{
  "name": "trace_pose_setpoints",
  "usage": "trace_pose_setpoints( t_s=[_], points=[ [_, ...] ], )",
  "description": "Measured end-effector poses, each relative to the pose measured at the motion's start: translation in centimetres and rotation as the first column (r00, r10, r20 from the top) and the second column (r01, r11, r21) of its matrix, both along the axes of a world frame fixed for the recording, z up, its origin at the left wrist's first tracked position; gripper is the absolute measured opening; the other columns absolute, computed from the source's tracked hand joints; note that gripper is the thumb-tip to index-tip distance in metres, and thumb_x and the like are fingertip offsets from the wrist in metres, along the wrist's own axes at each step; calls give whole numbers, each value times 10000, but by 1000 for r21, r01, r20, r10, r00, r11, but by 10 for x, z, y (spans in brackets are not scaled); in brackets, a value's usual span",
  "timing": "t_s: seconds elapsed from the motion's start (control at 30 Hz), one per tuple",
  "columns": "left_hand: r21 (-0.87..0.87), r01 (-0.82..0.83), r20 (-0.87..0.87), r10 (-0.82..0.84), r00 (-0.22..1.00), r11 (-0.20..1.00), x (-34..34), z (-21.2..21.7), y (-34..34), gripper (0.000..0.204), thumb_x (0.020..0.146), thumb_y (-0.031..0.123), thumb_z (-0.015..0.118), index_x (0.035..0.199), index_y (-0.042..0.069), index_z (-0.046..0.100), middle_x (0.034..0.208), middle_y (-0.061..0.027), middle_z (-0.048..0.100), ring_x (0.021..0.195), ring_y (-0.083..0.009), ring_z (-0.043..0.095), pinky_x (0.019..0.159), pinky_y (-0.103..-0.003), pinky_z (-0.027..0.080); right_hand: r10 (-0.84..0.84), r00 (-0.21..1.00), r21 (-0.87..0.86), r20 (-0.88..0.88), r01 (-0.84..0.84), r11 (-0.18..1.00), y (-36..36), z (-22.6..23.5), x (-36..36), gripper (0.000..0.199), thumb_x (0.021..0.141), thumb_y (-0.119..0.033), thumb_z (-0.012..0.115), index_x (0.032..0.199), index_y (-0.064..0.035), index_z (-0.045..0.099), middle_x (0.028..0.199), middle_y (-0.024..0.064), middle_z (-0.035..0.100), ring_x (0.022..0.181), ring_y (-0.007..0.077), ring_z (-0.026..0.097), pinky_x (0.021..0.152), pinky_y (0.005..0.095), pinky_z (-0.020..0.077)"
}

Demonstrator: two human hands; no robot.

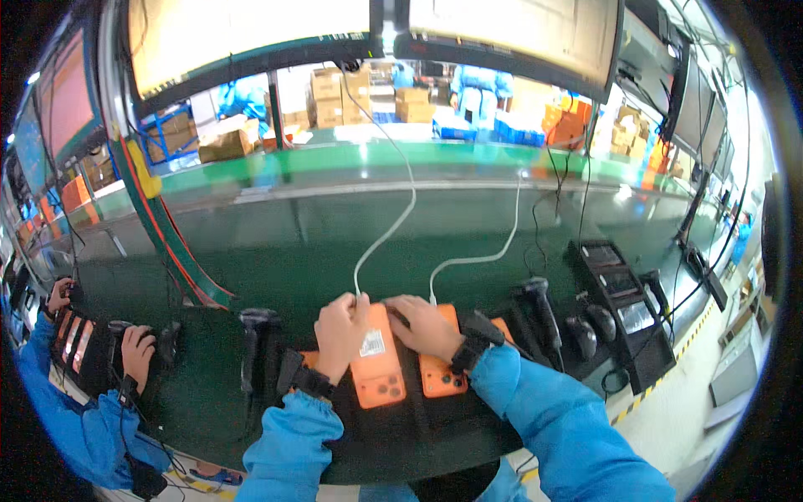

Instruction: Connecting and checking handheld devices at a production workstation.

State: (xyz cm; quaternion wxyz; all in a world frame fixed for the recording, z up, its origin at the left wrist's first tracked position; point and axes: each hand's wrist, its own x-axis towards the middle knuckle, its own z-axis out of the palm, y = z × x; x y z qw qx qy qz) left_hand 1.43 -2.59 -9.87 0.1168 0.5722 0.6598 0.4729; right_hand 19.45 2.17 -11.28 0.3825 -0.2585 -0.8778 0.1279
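An orange phone (pixel 381 368) lies back up in front of me, its cameras toward me and a white label on its back. My left hand (pixel 339 330) is closed at its far end, pinching the plug of a white charging cable (pixel 393 224) there. From the other side, the curled fingers of my right hand (pixel 425 326) grip the phone's upper right edge. Under my right wrist lies a second orange phone (pixel 443 381), with another white cable (pixel 477 260) at its far end. Orange edges beside both wrists are mostly covered.
Barcode scanners (pixel 544 314) (pixel 258 335) stand on both sides. Computer mice (pixel 581 336) and a black compartment tray (pixel 642 343) are to the right. Monitors (pixel 251 42) hang above. At the left a co-worker's hand (pixel 136 356) is near more phones (pixel 81 345).
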Motion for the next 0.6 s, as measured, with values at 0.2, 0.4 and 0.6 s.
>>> trace_pose_setpoints(
  t_s=[0.2, 0.4, 0.6],
  points=[
    [33, -7, 37, 5, 999, 999, -1, -6, -4, 438, 985, 373, 579, 743, 7, 565, 674, -179, 611, 629, -384, 610, 581, -442, 443, 1, 1000, -55, -17, -2, 998, -7, -4, -2, 253, 952, -123, 578, 1159, 19, 605, 1085, 211, 672, 1034, 405, 631, 907, 472, 512],
    [-45, 57, 0, -57, 998, 997, 3, -6, -8, 435, 1018, 368, 578, 799, -7, 593, 630, -106, 572, 576, -166, 532, 567, -364, 423, 19, 998, -16, -62, -20, 1000, -8, 0, -7, 217, 889, -60, 573, 1093, -16, 633, 1025, 187, 688, 989, 374, 653, 882, 461, 521],
    [-105, -4, -276, -26, 961, 994, 9, -1, -11, 509, 1028, 482, 480, 839, 53, 681, 743, -177, 676, 743, -398, 664, 628, -457, 485, -321, 945, -1, -58, 322, 947, 17, 16, 22, 130, 880, -135, 600, 973, -57, 648, 919, 132, 698, 916, 345, 675, 802, 454, 541]
  ],
)
